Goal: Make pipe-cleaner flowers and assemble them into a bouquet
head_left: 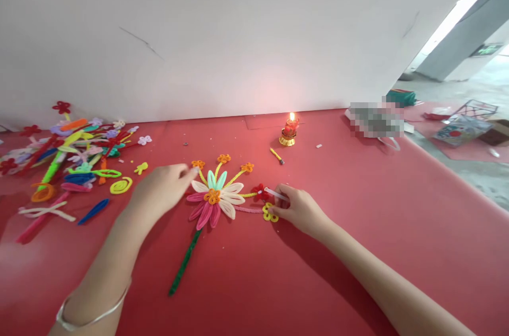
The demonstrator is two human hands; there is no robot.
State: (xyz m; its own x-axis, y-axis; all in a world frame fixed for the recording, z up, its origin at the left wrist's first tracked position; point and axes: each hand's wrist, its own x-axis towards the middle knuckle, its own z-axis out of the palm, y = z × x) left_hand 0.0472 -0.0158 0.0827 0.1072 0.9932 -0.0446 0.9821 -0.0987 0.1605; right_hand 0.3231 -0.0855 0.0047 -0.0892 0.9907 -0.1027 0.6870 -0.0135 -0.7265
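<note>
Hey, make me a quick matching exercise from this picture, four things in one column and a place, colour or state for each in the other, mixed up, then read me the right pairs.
Column one:
1. Candle
2. Stem
3. Right hand
4. Spiral

Column two:
A. Dark green, running down from the petals
B. Yellow, lying to the left of the left hand
C. Lit, on a gold-coloured base
D. Holding a pale stick

Right pairs: 1-C, 2-A, 3-D, 4-B.
</note>
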